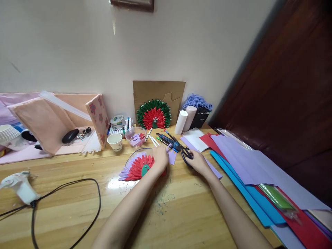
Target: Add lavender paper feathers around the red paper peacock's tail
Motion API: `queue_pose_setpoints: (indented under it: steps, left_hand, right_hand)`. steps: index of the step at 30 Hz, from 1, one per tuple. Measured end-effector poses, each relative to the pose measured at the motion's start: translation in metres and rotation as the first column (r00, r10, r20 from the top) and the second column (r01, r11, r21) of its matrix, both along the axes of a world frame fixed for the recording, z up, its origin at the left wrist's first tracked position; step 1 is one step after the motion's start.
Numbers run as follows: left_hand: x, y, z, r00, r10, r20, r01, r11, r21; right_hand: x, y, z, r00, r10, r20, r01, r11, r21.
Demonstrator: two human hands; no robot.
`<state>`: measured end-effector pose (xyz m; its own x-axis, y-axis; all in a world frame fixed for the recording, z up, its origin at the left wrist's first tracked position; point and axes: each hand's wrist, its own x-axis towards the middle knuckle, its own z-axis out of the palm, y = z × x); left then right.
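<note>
Lays the left hand [160, 157] palm down on the right edge of the red and lilac paper peacock [136, 166], fingers loosely straight and gripping nothing. Curls the right hand [197, 162] over the handles of the black scissors [185, 154], which lie on the table [181, 214] just right of a lilac paper scrap [172, 157]. Peacock flat on the table, in the middle, directly in front of the person.

Just beyond the hands: a bunch of pens [167, 139], a clear bowl [135, 136] and a paper cup [115, 141]. Against the wall: a green and red peacock [154, 114] propped on cardboard [158, 90], two pale rolls [181, 121] and blue yarn [197, 101]. To the right: overlapping coloured paper sheets [234, 154]. Far left: a white glue gun [19, 185] with a looping black cord [96, 197].
</note>
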<state>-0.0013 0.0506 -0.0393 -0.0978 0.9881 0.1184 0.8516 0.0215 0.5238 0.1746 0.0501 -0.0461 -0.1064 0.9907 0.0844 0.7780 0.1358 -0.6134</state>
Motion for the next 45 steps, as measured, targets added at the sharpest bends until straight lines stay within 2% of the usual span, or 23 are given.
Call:
queue_pose_setpoints:
  steps: [2, 4, 7, 12, 14, 16, 18, 21, 24, 26, 30, 32, 34, 36, 39, 41, 42, 43, 45]
  left_hand:
    - [-0.001, -0.001, 0.002, 0.999, -0.024, 0.033, 0.024, 1.0, 0.01]
    - [-0.002, -0.001, 0.006, 0.996, -0.055, 0.076, 0.053, 0.998, 0.039]
    - [-0.003, 0.0, 0.014, 0.981, -0.109, 0.159, 0.096, 0.991, 0.088]
    - [-0.008, -0.001, 0.024, 0.931, -0.194, 0.309, 0.173, 0.98, 0.094]
    - [-0.011, -0.003, 0.027, 0.869, -0.241, 0.431, 0.221, 0.971, 0.097]
    - [-0.011, -0.004, 0.029, 0.753, -0.265, 0.602, 0.273, 0.959, 0.08]
    - [-0.01, -0.006, 0.03, 0.635, -0.226, 0.739, 0.288, 0.957, 0.046]
    - [-0.006, -0.009, 0.032, 0.535, -0.131, 0.835, 0.249, 0.968, -0.008]
    - [-0.004, -0.011, 0.034, 0.533, -0.059, 0.844, 0.235, 0.968, -0.081]
    - [-0.004, -0.012, 0.035, 0.49, 0.01, 0.872, 0.219, 0.966, -0.134]
    - [-0.005, -0.011, 0.032, 0.199, 0.085, 0.976, 0.236, 0.963, -0.132]
    - [-0.005, -0.009, 0.028, 0.125, 0.076, 0.989, 0.217, 0.971, -0.102]
    - [-0.007, -0.006, 0.024, 0.154, 0.059, 0.986, 0.138, 0.987, -0.08]
    - [-0.01, -0.003, 0.023, 0.237, 0.019, 0.971, 0.048, 0.998, -0.031]
    - [-0.018, -0.002, 0.027, 0.315, -0.066, 0.947, -0.018, 0.997, 0.076]
    - [-0.023, -0.003, 0.032, 0.304, -0.084, 0.949, -0.073, 0.991, 0.111]
    - [-0.025, -0.003, 0.034, 0.289, -0.079, 0.954, -0.11, 0.987, 0.115]
    - [-0.027, -0.003, 0.035, 0.273, -0.07, 0.959, -0.147, 0.983, 0.114]
    - [-0.029, -0.003, 0.035, 0.251, -0.047, 0.967, -0.229, 0.968, 0.107]
  right_hand:
    - [-0.004, 0.0, 0.0, 0.986, -0.019, -0.168, 0.029, 0.998, 0.056]
    - [-0.011, -0.001, -0.001, 0.925, -0.038, -0.377, 0.052, 0.998, 0.028]
    - [-0.022, -0.004, 0.0, 0.743, -0.104, -0.661, 0.054, 0.994, -0.095]
    - [-0.039, -0.013, 0.009, 0.478, -0.158, -0.864, 0.025, 0.986, -0.166]
    - [-0.041, -0.014, 0.011, 0.393, -0.19, -0.9, 0.045, 0.981, -0.188]
    - [-0.042, -0.013, 0.011, 0.326, -0.216, -0.92, 0.084, 0.976, -0.2]
    - [-0.042, -0.011, 0.009, 0.282, -0.213, -0.936, 0.124, 0.975, -0.184]
    - [-0.04, -0.008, 0.007, 0.25, -0.182, -0.951, 0.184, 0.973, -0.138]
    - [-0.039, -0.008, 0.008, 0.221, -0.165, -0.961, 0.255, 0.961, -0.107]
    - [-0.039, -0.009, 0.009, 0.203, -0.162, -0.966, 0.243, 0.964, -0.11]
    - [-0.044, -0.014, 0.009, 0.191, -0.116, -0.975, 0.127, 0.988, -0.093]
    - [-0.049, -0.017, 0.008, 0.217, -0.113, -0.97, 0.092, 0.991, -0.095]
    - [-0.053, -0.02, 0.007, 0.265, -0.133, -0.955, 0.069, 0.99, -0.119]
    - [-0.054, -0.021, 0.008, 0.286, -0.15, -0.946, 0.062, 0.988, -0.138]
    - [-0.051, -0.021, 0.014, 0.198, -0.181, -0.963, 0.06, 0.983, -0.173]
    - [-0.05, -0.022, 0.019, 0.118, -0.218, -0.969, -0.011, 0.975, -0.221]
    - [-0.051, -0.023, 0.022, 0.101, -0.24, -0.966, -0.072, 0.966, -0.247]
    - [-0.052, -0.025, 0.023, 0.107, -0.261, -0.959, -0.144, 0.951, -0.275]
    - [-0.059, -0.031, 0.024, 0.183, -0.286, -0.94, -0.295, 0.897, -0.33]
